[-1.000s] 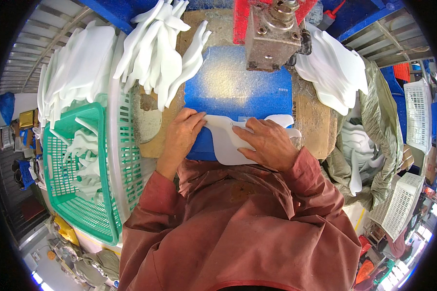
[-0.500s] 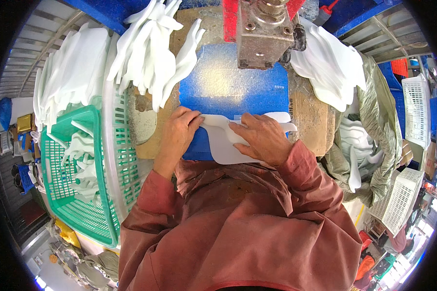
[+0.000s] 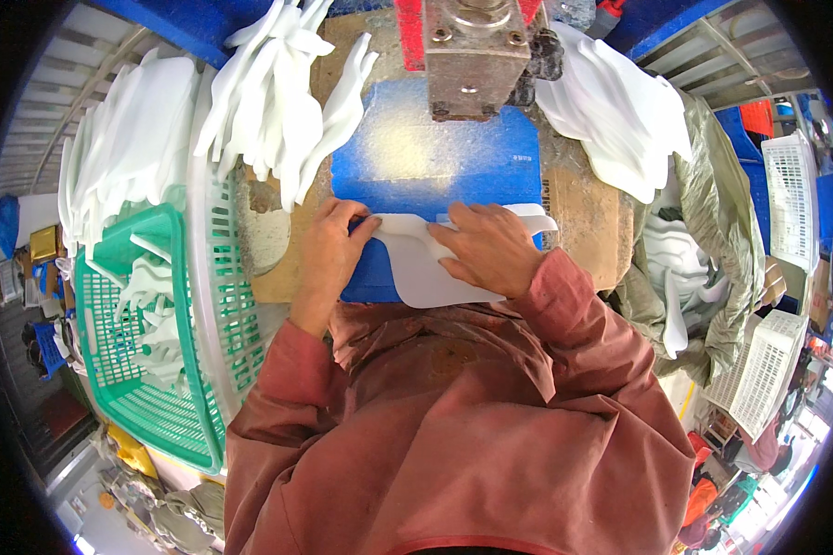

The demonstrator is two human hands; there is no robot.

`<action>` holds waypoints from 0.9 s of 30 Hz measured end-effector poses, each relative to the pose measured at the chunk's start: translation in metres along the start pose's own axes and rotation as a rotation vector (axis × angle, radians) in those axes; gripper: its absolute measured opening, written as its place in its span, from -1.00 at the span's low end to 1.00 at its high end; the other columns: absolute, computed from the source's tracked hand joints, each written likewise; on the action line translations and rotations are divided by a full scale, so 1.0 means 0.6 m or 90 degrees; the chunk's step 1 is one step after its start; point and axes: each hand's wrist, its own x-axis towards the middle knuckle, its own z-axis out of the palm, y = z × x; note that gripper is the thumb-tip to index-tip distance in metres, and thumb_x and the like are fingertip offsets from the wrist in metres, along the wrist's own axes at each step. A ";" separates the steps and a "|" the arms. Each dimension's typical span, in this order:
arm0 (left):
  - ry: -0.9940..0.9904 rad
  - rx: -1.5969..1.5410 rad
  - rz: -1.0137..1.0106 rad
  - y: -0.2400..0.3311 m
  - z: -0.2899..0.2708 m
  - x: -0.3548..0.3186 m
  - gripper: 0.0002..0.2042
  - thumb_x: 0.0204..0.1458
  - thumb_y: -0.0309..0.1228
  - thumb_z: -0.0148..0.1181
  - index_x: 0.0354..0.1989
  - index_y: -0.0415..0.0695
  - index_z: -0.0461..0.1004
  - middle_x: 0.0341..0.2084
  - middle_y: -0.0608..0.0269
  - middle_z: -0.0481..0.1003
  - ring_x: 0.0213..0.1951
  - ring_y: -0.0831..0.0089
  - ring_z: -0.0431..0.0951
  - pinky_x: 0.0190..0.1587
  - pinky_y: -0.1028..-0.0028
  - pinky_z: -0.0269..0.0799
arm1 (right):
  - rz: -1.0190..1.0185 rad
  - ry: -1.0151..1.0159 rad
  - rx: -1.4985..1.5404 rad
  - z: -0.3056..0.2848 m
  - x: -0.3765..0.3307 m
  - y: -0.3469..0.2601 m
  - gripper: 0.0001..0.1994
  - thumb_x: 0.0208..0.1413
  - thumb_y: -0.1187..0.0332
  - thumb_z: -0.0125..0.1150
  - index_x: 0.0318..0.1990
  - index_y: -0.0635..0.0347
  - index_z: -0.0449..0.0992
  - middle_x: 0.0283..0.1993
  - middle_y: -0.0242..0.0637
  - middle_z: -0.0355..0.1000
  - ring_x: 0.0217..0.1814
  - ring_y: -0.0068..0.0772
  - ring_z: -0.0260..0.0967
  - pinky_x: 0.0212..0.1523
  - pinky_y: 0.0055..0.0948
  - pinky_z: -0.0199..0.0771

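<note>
A soft white cut sheet (image 3: pixel 426 277) with a wavy upper edge lies across the near part of a blue board (image 3: pixel 435 190). My left hand (image 3: pixel 327 252) pinches its narrow left tip between thumb and fingers. Bent over the sheet's right half, my right hand (image 3: pixel 491 248) grips it with the thumb on the lower side and the fingers near the upper edge. To the right of those fingers, a curved white end of material sticks out; whether it is part of the same sheet, I cannot tell. A metal machine head (image 3: pixel 472 60) stands above the board's far end.
White cut pieces (image 3: pixel 282 102) pile up at the far left, and more white sheets (image 3: pixel 611 111) at the far right. A green basket (image 3: pixel 148 421) on the left holds white pieces. An olive sack (image 3: pixel 727 250) with white pieces stands right. Brown cardboard (image 3: pixel 588 227) lies under the board.
The whole view has shifted slightly. Both hands keep their hold on the white sheet, and the right-hand fingers have moved a little over it.
</note>
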 end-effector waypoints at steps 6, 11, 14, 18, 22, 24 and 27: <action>0.058 0.030 0.082 0.033 -0.021 -0.005 -0.81 0.13 -0.44 0.38 -0.11 -0.16 0.63 -0.28 0.12 0.60 -0.28 0.17 0.65 -0.21 0.29 0.56 | 0.011 -0.008 -0.030 0.010 0.007 -0.002 -0.79 0.06 0.31 0.27 -0.19 0.16 0.68 -0.23 -0.16 0.47 -0.13 -0.09 0.54 -0.11 -0.10 0.54; -0.098 0.077 0.174 0.078 0.028 0.007 -0.77 0.11 -0.42 0.37 -0.05 -0.07 0.61 -0.25 0.13 0.61 -0.21 0.07 0.66 -0.20 0.19 0.59 | -0.012 -0.018 -0.081 -0.002 0.008 -0.006 -0.76 0.08 0.25 0.34 -0.13 0.11 0.66 -0.21 -0.17 0.46 -0.10 -0.09 0.53 -0.07 -0.11 0.52; -0.133 0.066 0.113 0.078 0.041 0.016 -0.75 0.11 -0.43 0.37 -0.03 -0.06 0.61 -0.28 0.14 0.60 -0.21 0.08 0.66 -0.21 0.18 0.58 | -0.020 0.039 -0.066 -0.030 -0.022 0.001 -0.81 0.12 0.21 0.34 -0.23 0.09 0.68 -0.24 -0.17 0.48 -0.14 -0.11 0.54 -0.10 -0.13 0.54; -0.107 0.067 0.139 0.073 0.047 0.007 -0.77 0.12 -0.43 0.36 -0.04 -0.06 0.65 -0.29 0.17 0.57 -0.25 0.10 0.64 -0.22 0.19 0.58 | 0.177 0.082 0.043 -0.065 -0.100 0.021 -0.82 0.18 0.26 0.35 -0.16 0.14 0.68 -0.19 -0.13 0.54 -0.18 -0.13 0.60 -0.16 -0.17 0.61; -0.091 0.040 0.162 0.074 0.047 -0.003 -0.79 0.13 -0.41 0.37 -0.07 -0.08 0.70 -0.30 0.19 0.55 -0.28 0.15 0.62 -0.22 0.22 0.58 | 0.347 0.233 0.394 -0.048 -0.138 0.035 -0.75 0.23 0.42 0.34 0.03 0.26 0.64 -0.07 -0.04 0.63 -0.18 -0.12 0.66 -0.18 -0.28 0.65; -0.089 0.026 0.164 0.077 0.046 -0.009 -0.79 0.12 -0.40 0.38 -0.07 -0.10 0.71 -0.30 0.19 0.54 -0.27 0.18 0.61 -0.21 0.24 0.58 | 0.346 0.278 0.377 -0.032 -0.139 0.037 -0.77 0.22 0.42 0.34 0.00 0.26 0.64 -0.09 -0.04 0.63 -0.22 -0.15 0.65 -0.20 -0.30 0.63; -0.074 0.043 0.173 0.080 0.045 -0.018 -0.76 0.10 -0.41 0.40 -0.06 -0.16 0.70 -0.29 0.17 0.55 -0.26 0.18 0.61 -0.20 0.25 0.57 | 0.346 0.327 0.351 -0.018 -0.129 0.042 -0.80 0.21 0.44 0.35 -0.04 0.24 0.63 -0.14 -0.04 0.61 -0.30 -0.17 0.61 -0.25 -0.29 0.59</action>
